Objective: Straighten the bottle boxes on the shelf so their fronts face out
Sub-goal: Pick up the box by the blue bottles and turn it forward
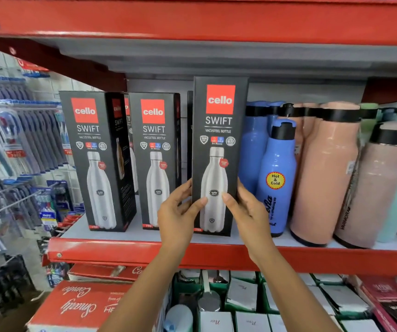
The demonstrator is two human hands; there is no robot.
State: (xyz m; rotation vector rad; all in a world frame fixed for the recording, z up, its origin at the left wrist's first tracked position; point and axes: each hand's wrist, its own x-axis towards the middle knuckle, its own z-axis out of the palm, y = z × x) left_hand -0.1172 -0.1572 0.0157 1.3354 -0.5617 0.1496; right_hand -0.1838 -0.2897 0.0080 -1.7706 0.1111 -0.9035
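Black box (219, 130), front out, stands at the shelf (130, 250) lip, clamped low on both side edges by the left hand (180, 212) and right hand (245, 209). A narrow gap separates it from the middle box (156, 159); blue bottles (276, 178) crowd its right.

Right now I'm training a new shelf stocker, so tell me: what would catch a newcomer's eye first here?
Two hands, left hand and right hand, grip the held box, a black Cello Swift carton at centre, its front facing out. Left of it stand the middle box and the left box, which is turned enough to show its side. To the right are a blue bottle with a yellow Hot & Cold sticker and peach bottles.
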